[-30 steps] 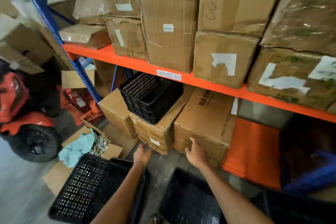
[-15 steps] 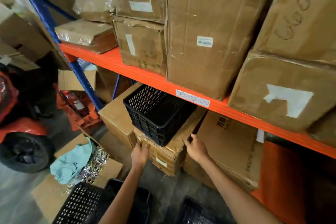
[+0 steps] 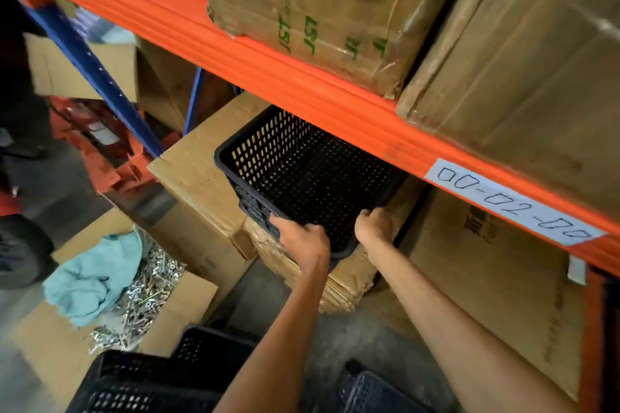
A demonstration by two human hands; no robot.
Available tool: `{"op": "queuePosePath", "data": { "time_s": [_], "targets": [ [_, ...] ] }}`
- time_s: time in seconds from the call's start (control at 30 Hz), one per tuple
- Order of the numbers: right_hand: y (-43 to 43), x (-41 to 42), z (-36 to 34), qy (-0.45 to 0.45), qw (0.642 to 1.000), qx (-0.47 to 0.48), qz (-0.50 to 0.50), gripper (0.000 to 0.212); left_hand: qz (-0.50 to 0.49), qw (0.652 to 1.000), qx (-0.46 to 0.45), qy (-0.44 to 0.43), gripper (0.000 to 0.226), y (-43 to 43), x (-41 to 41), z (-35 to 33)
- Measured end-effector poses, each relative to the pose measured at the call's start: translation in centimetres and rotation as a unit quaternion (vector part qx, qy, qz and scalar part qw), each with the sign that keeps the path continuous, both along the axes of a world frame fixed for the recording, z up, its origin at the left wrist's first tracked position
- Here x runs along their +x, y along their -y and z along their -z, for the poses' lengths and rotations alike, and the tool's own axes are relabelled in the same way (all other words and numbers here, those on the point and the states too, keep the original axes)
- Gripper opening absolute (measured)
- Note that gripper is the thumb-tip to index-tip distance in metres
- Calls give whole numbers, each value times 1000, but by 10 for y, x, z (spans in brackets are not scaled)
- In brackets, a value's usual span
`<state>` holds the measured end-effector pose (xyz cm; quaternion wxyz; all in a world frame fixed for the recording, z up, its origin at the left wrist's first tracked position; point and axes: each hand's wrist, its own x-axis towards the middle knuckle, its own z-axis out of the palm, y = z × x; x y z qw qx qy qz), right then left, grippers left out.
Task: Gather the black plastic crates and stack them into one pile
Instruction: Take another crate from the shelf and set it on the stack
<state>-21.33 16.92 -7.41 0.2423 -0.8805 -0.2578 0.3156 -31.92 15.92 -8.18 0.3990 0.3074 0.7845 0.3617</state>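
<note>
A black perforated plastic crate (image 3: 302, 171) sits tilted on a cardboard box (image 3: 349, 282) under the orange shelf beam (image 3: 302, 77). My left hand (image 3: 302, 240) grips the crate's near rim at its front corner. My right hand (image 3: 374, 226) holds the same rim a little further right. On the floor at the bottom left lies another black crate (image 3: 147, 386), and a third black crate (image 3: 372, 392) shows at the bottom edge between my forearms.
Taped cardboard boxes (image 3: 322, 3) fill the shelf above. A large carton (image 3: 486, 278) stands right of the crate, another (image 3: 201, 178) to its left. An open box with a teal cloth (image 3: 87, 278) and loose screws (image 3: 147, 292) lies left. A blue upright (image 3: 97, 74) stands behind.
My view has moved in close under the shelf. Both hands rose from the box's front edge and closed on the crate's near rim.
</note>
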Motion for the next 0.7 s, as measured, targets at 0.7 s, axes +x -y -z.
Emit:
{"op": "queuePosePath", "data": {
  "time_s": [0.7],
  "targets": [
    [36, 23, -37, 132, 989, -47, 37, 72, 155, 987, 1, -46, 66, 72, -172, 0]
  ]
}}
